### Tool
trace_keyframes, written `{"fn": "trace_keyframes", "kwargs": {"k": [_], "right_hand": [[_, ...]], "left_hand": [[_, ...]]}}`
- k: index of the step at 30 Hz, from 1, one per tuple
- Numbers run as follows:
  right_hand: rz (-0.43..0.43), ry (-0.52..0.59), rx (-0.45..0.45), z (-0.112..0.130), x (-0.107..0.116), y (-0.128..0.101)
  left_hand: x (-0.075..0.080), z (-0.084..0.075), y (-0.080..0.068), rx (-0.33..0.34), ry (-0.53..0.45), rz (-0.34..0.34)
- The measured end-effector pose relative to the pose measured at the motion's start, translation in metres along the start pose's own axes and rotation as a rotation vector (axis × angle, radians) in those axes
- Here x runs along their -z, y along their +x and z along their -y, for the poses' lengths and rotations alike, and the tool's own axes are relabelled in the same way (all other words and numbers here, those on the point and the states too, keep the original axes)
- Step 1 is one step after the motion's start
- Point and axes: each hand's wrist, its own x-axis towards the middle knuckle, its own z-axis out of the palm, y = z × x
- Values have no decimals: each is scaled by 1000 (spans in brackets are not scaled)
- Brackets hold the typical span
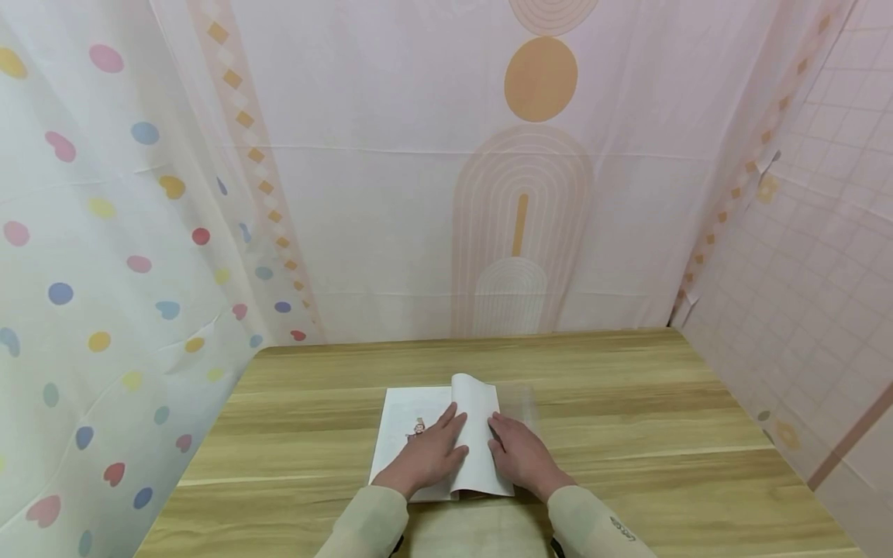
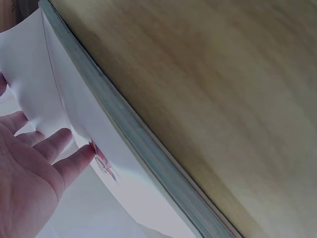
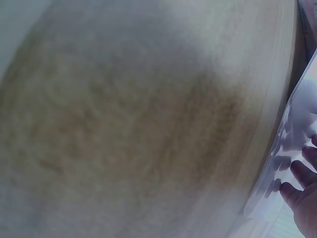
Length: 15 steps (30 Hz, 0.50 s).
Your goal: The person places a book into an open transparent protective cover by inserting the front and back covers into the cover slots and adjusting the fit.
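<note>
Head view shows the left hand (image 1: 427, 457) lying flat, fingers straight and spread, on the left page of an open book (image 1: 408, 422). One fingertip sits just beside a small coloured drawing (image 1: 417, 428) printed on that page. The right hand (image 1: 522, 457) lies alongside, fingers extended and close together, pressing on a curled page (image 1: 477, 434) that arches up from the spine and bends toward the left. Neither hand grips anything; both rest on paper with relaxed, straight fingers.

In the left wrist view the left hand's fingers (image 2: 59, 148) touch the white page next to the same drawing (image 2: 101, 161), with the grey block of page edges (image 2: 148, 148) running diagonally beside them. The right wrist view is blurred; the right hand's fingertips (image 3: 302, 173) meet a pale sheet (image 3: 292, 148) at the frame's edge.

The book lies near the front middle of a wooden table (image 1: 628, 403). Patterned curtains (image 1: 105, 232) hang around the table on three sides.
</note>
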Motion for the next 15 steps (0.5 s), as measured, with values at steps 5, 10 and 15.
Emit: {"fn": "trace_keyframes", "kwargs": {"k": [5,10,15], "right_hand": [[-9,-14,12,-1,-1,1],[-8,-8,10,-1,-1,1],[-1,-5,8,0,-1,0]], "left_hand": [[0,0,1,2,2,1],[0,-1,2,19,0,3],[-1,-1,4,23,8,4]]}}
